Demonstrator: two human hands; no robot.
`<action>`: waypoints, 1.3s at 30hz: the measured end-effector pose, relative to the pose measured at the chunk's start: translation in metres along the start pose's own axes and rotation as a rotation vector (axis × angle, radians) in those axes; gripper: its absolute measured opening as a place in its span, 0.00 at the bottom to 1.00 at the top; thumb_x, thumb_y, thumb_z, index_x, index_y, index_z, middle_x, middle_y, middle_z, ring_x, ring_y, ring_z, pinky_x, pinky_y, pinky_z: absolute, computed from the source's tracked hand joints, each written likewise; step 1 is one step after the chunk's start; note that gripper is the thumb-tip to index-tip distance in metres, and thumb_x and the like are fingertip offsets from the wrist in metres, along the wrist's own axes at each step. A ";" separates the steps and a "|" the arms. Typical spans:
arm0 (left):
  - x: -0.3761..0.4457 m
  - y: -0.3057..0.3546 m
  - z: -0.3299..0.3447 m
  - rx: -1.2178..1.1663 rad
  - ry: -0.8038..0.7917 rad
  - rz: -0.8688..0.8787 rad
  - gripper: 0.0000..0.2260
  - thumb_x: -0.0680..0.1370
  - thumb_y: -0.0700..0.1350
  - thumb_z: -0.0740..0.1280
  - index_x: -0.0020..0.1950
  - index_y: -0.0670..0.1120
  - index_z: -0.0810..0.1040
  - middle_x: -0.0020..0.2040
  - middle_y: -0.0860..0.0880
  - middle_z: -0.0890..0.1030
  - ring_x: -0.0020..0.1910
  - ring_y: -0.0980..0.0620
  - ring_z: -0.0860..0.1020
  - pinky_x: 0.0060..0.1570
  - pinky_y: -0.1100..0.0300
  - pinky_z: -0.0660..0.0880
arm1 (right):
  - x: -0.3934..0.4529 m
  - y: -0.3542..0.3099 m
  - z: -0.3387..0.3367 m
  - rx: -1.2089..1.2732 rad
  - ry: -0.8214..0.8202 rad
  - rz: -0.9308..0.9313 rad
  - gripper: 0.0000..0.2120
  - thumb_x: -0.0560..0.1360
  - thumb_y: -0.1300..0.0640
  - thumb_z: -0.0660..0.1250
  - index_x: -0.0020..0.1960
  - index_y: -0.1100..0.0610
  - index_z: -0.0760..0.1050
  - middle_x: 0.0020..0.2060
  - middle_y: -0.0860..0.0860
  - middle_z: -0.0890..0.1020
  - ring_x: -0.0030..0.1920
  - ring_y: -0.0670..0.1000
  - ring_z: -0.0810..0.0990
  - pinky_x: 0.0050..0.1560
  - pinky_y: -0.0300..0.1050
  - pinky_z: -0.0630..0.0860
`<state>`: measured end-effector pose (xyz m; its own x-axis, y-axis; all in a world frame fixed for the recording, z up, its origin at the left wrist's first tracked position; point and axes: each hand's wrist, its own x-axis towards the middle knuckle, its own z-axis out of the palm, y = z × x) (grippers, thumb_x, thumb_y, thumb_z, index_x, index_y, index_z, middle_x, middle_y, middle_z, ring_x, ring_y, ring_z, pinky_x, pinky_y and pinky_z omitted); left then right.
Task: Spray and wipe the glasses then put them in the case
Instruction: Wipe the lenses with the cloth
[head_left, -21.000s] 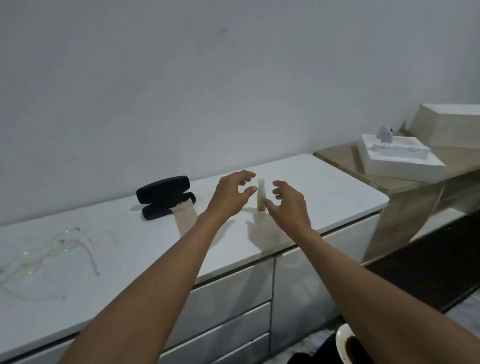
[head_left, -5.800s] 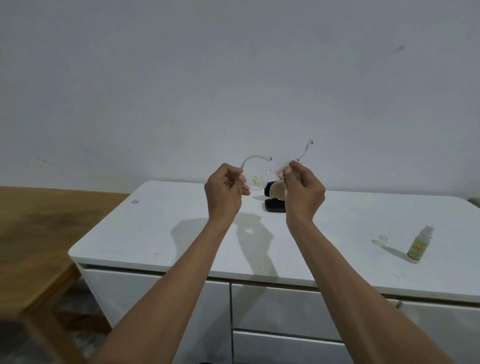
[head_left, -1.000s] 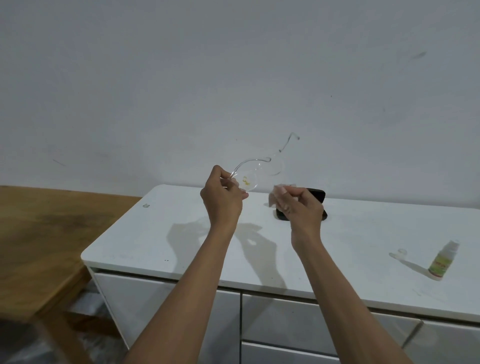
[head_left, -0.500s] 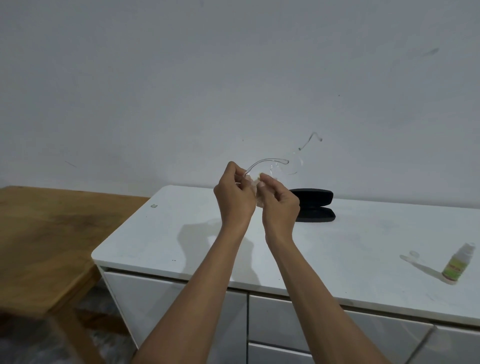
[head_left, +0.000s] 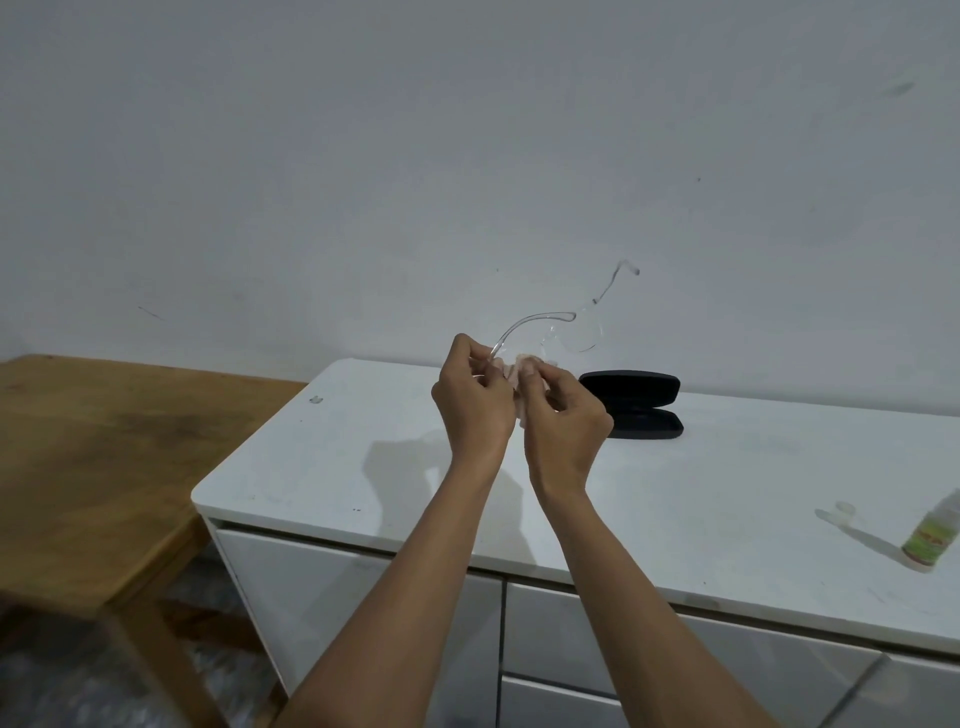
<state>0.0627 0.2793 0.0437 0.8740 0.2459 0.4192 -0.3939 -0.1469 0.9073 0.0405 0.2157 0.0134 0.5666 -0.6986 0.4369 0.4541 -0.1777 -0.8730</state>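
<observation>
I hold a pair of clear-framed glasses up above the white cabinet top. My left hand pinches the near end of the glasses by the lens. My right hand pinches a small pale cloth against the same lens. One temple arm sticks up to the right. The black glasses case lies open on the cabinet just behind my right hand. The small spray bottle with a green label stands at the right edge, its clear cap beside it.
A wooden table stands lower at the left, beside the cabinet. White drawers run below the cabinet top. A plain grey wall is close behind.
My right hand has come back to the lens with the cloth and now sits tight against my left hand. The view has shifted slightly left, sliding the case and bottle to the right.
</observation>
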 end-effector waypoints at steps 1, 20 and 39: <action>-0.002 -0.001 0.000 0.004 -0.004 0.005 0.06 0.78 0.34 0.65 0.44 0.42 0.73 0.37 0.48 0.81 0.37 0.49 0.81 0.40 0.52 0.82 | 0.000 0.000 0.000 -0.003 0.006 0.011 0.06 0.77 0.59 0.72 0.53 0.57 0.87 0.44 0.46 0.88 0.46 0.41 0.86 0.47 0.32 0.79; 0.014 0.000 -0.007 0.042 -0.036 0.053 0.04 0.75 0.31 0.64 0.44 0.39 0.74 0.36 0.43 0.81 0.35 0.42 0.81 0.31 0.58 0.78 | 0.027 -0.012 0.011 0.177 -0.178 0.348 0.05 0.73 0.64 0.75 0.49 0.58 0.87 0.42 0.53 0.89 0.45 0.54 0.88 0.52 0.51 0.85; 0.007 0.002 0.003 -0.259 0.061 -0.074 0.04 0.75 0.32 0.73 0.44 0.41 0.82 0.37 0.44 0.86 0.37 0.45 0.86 0.43 0.46 0.85 | 0.017 -0.013 0.012 0.075 0.015 0.138 0.07 0.76 0.58 0.74 0.53 0.55 0.87 0.41 0.45 0.88 0.42 0.42 0.86 0.48 0.40 0.83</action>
<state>0.0690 0.2779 0.0482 0.8874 0.3055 0.3452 -0.3959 0.1214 0.9102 0.0527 0.2145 0.0343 0.6172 -0.7233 0.3096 0.4230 -0.0268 -0.9058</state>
